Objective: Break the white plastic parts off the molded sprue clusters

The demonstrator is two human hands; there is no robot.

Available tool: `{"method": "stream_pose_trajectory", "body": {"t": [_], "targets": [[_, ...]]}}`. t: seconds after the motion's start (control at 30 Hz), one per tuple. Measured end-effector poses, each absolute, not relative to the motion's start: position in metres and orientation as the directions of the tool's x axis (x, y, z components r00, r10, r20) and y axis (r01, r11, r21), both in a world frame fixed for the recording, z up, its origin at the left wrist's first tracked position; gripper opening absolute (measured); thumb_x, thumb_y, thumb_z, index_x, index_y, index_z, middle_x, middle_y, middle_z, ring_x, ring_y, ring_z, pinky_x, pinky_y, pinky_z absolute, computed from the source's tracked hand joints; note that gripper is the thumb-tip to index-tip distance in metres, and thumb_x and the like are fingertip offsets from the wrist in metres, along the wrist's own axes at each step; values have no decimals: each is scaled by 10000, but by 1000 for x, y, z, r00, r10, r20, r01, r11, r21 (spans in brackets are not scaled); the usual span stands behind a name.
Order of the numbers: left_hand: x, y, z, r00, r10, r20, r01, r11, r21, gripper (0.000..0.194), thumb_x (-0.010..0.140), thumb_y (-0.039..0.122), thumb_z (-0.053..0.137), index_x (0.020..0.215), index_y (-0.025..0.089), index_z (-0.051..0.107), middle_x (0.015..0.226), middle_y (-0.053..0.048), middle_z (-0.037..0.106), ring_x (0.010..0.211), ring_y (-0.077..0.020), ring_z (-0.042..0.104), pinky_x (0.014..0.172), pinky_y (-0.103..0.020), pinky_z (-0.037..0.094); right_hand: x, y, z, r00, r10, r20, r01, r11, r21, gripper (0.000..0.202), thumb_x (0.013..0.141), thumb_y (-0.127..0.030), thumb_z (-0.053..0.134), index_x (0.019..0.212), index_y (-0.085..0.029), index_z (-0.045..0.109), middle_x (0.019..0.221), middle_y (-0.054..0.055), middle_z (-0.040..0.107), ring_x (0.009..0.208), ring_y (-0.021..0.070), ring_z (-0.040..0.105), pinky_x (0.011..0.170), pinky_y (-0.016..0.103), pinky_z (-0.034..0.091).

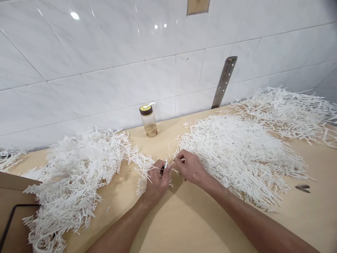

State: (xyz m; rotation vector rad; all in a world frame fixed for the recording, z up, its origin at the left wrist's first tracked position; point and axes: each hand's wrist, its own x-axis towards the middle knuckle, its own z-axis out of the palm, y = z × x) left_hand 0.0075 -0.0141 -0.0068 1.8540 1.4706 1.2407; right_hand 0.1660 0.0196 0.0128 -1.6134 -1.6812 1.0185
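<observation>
Both hands meet near the middle of a light wooden table (195, 225). My left hand (158, 179) is closed around a white branched strand (143, 168), which trails off to the left toward a large white pile (79, 168). Fingertips of my right hand (188, 165) are pinched together beside the left thumb; what they hold is too small to make out. A second heap of thin white pieces (231, 151) lies just right of my right hand. Small white bits (168, 147) are scattered behind the hands.
A bottle with a yellow and dark lid (149, 121) stands by the tiled wall. A metal bracket (223, 82) leans up the wall. More white strands (286, 109) lie at the back right, a small dark object (302, 188) at the right, a brown box (15, 203) at the left.
</observation>
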Motion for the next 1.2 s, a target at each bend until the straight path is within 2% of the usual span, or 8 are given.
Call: {"method": "stream_pose_trajectory", "body": {"t": [0.1,0.2,0.37,0.47,0.53,0.73,0.93,1.2], "targets": [[6,-8,-7,-103,960,261,443,-190,876,351,916,440,521,666,196,479,558,55,388,524,-102,370,532,-230,305,176,22,16,-60,998,-11,564,25,-826,37,799,-241,548,814,-206,549,637,-29,610,431,107,516,465,231,383],[5,-4,-6,-149,955,255,464,-160,871,383,907,464,531,643,194,466,554,59,361,526,-99,344,536,-230,295,187,27,16,-23,990,138,636,121,-762,50,782,-229,556,811,-204,588,707,-5,647,558,133,563,560,248,408],[6,-6,-2,-146,949,279,489,-176,855,357,901,446,550,660,185,521,565,52,404,539,-102,375,552,-227,317,193,30,21,-159,957,243,699,283,-657,213,861,-272,484,749,-196,649,740,23,666,647,155,567,651,276,401],[7,-7,-2,-134,944,302,507,-196,839,340,899,433,558,668,183,552,578,42,456,552,-108,417,561,-226,341,187,23,27,-275,948,158,640,303,-706,337,907,-378,455,719,-192,662,639,10,620,590,149,526,589,267,375],[7,-7,-3,-121,941,317,527,-210,823,328,903,424,553,680,184,570,589,36,488,557,-111,443,566,-227,355,181,18,29,-336,940,66,580,262,-771,331,893,-399,480,730,-188,677,597,-1,595,541,135,499,538,255,357],[6,-7,-9,-72,939,335,557,-241,795,314,918,411,533,705,186,588,594,25,533,565,-120,494,574,-232,382,171,12,27,-350,935,-61,502,132,-855,209,829,-291,518,747,-171,669,619,-8,597,457,98,465,467,231,374],[6,-7,-9,-62,940,335,568,-243,787,307,915,407,535,700,191,577,584,26,527,557,-119,489,565,-232,381,170,12,24,-382,912,-149,487,62,-871,157,815,-269,517,800,-173,640,638,-22,559,433,95,490,398,214,389],[6,-8,-6,-79,950,303,561,-209,801,319,904,426,532,695,188,571,561,39,490,548,-114,462,564,-231,372,164,10,24,-304,941,-146,555,51,-830,93,802,-210,526,713,-190,507,616,-46,521,432,76,464,434,204,341]]}}
